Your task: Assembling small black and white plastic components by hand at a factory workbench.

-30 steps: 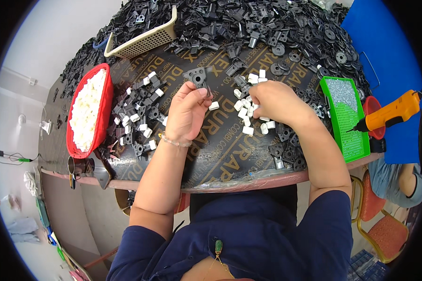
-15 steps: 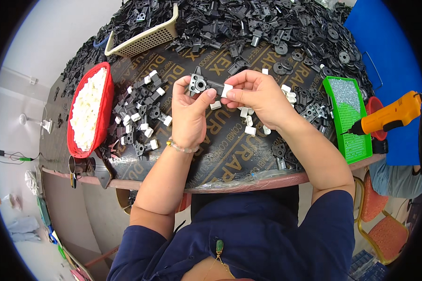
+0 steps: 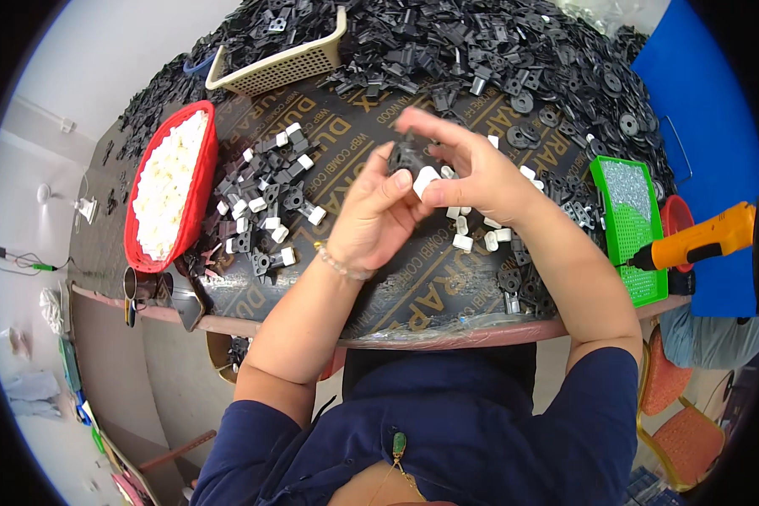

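White plastic block (image 3: 425, 180) — small, squarish — pinched against ridged black part (image 3: 406, 157).

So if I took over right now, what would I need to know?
Left hand holds a black bracket up over the table. Right hand pinches a white clip against it.
Finished-looking black-and-white pieces lie to the left, beside the red tray of white clips.
Loose white clips lie under the hands; a big heap of black brackets waits behind.
This clip isn't clearly seated yet.
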The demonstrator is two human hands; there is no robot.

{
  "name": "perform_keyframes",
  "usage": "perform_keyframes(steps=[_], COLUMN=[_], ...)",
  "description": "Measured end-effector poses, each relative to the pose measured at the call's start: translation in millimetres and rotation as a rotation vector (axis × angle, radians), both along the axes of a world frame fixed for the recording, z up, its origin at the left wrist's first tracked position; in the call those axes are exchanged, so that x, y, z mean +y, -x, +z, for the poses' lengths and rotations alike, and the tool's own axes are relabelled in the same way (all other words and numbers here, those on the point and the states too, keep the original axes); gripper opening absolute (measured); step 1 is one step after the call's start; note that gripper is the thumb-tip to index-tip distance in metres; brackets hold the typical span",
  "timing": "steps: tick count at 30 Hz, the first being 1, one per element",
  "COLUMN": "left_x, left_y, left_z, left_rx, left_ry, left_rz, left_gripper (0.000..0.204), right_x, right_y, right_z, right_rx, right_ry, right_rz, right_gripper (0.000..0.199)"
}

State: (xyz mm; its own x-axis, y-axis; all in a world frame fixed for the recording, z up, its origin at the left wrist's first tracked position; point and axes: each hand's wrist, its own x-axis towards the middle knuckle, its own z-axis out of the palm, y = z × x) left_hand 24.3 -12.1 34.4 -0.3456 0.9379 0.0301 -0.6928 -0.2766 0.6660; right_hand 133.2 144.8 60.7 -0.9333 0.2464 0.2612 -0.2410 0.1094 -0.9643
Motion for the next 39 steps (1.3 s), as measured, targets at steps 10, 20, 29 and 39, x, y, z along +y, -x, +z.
perform_keyframes(steps=[10,20,29,39], left_x=[4,10,7,3], left_y=[25,31,19,3], left_z=[-44,-23,-21,-9], left_rx=[-0.352,-0.412,-0.125,0.186], left_ry=[-0.019,0.106,0.232,0.232], left_rz=[0.014,0.227,0.325,-0.099], left_gripper=[0.057,0.041,0.033,0.042], right_x=[-73,-70,80,15], right_y=[115,196,63,-15], right_z=[38,14,-3,16], right_rx=[-0.054,-0.025,-0.871,-0.059], right_ry=[-0.502,-0.825,-1.216,-0.946], right_rz=[-0.064,-0.133,-0.434,-0.259], right_gripper=[0.067,0.079,0.034,0.023])
